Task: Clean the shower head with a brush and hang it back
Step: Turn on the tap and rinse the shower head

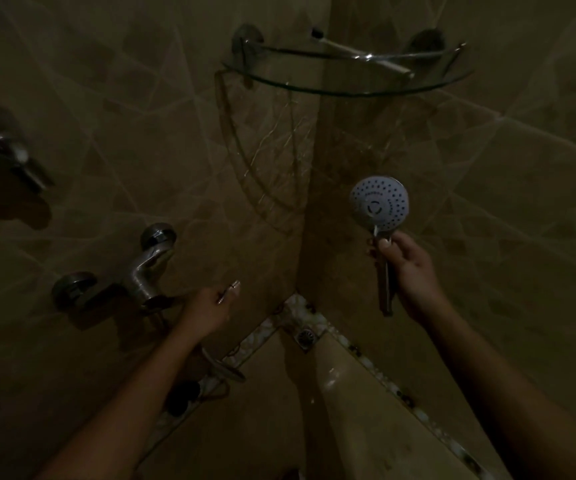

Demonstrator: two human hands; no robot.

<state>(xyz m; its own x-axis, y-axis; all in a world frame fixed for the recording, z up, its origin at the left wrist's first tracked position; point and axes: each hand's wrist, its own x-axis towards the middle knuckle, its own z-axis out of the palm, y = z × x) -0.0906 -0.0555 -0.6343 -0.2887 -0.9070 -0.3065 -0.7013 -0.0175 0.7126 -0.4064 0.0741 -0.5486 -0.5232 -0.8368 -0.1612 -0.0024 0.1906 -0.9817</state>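
- The shower head is off the wall and held up before the tiled corner, at about 3 o'clock from the middle of the view. Its pale, dotted spray face is turned toward the camera.
- The right hand is clenched around the shower head's handle. The thumb lies high on the handle just under the round face, and the lower end of the handle sticks out beneath the hand at 6 o'clock.
- The spray face sits at about 11 o'clock from the right hand, just above it.
- The left hand is well apart from the shower head, at about 8 o'clock from it, low on the left wall. Its fingers are curled and pinch a small shiny piece; the light is too dim to tell what the piece is.
- The mixer tap is fixed to the wall just beside the left hand, at its 10 o'clock.
- A hose loops near the floor under the left forearm.
- A glass corner shelf hangs at 12 o'clock, well above both hands. A slim brush with a pale handle and dark tip lies across its rail.
- A metal wall bracket shows at 9 o'clock on the left wall.
- A floor drain sits in the corner between the two forearms.
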